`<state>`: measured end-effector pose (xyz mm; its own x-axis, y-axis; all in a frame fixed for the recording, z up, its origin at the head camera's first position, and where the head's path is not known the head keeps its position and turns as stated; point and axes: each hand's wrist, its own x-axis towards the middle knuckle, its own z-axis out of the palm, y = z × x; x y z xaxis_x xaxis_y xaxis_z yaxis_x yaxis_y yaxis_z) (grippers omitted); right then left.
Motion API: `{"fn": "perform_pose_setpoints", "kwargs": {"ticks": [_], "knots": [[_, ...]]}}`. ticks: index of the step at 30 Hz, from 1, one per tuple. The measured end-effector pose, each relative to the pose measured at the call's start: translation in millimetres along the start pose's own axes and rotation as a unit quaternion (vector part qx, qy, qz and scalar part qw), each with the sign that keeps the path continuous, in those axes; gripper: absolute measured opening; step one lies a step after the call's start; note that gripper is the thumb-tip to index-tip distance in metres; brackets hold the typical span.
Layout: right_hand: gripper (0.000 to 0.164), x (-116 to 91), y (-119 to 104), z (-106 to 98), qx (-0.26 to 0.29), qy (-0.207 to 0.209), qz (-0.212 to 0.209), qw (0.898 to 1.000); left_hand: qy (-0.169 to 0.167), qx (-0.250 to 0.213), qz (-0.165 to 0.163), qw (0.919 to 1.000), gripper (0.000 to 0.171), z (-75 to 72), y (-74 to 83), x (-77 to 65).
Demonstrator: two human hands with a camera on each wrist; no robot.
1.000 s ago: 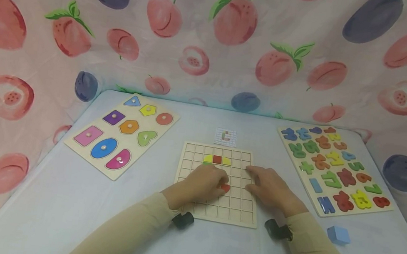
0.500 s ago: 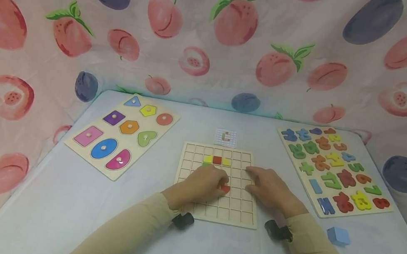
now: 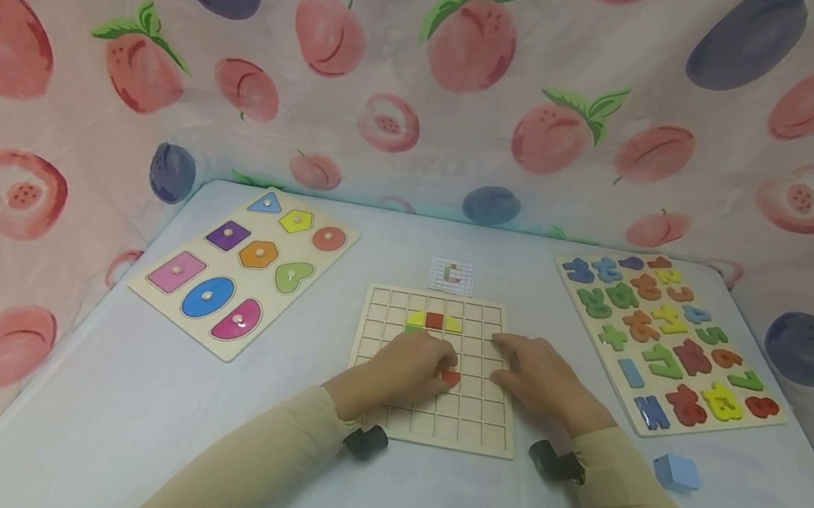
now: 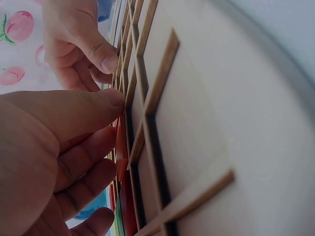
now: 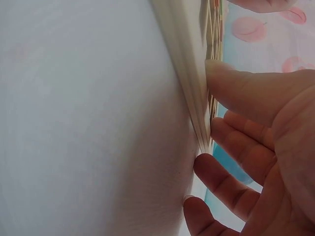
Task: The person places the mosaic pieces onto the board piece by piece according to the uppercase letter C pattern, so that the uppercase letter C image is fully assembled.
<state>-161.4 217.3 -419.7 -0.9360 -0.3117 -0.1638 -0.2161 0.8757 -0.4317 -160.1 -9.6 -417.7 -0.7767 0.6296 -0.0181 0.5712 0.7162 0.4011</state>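
Note:
A pale wooden grid board (image 3: 487,410) lies in the middle of the table. My left hand (image 3: 405,364) is over its centre, fingers curled, with thumb and index finger pinching a small red tile (image 3: 450,378) at the grid. In the left wrist view the red tile (image 4: 121,147) shows just below the thumb tip. Two yellow tiles (image 3: 453,323) flank a dark red square tile (image 3: 434,320) near the board's far side; a green tile (image 3: 414,328) is partly hidden by the hand. My right hand (image 3: 540,376) rests at the board's right edge, thumb and fingers spread, holding no tile.
A small pattern card (image 3: 452,275) lies behind the board. To the left is a shape puzzle (image 3: 242,273); to the right, a number puzzle (image 3: 668,342). A light blue block (image 3: 677,472) sits beside my right forearm. Fruit-print cloth (image 3: 422,122) hangs behind.

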Motion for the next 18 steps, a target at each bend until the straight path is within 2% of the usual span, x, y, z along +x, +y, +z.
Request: {"fn": "perform_pose_setpoints", "kwargs": {"ticks": [18], "knots": [[0.057,0.7,0.7,0.7,0.001,-0.006,0.007,1.0,-0.01,-0.002,-0.006,0.9999,0.032,-1.1,0.7,0.0]]}}
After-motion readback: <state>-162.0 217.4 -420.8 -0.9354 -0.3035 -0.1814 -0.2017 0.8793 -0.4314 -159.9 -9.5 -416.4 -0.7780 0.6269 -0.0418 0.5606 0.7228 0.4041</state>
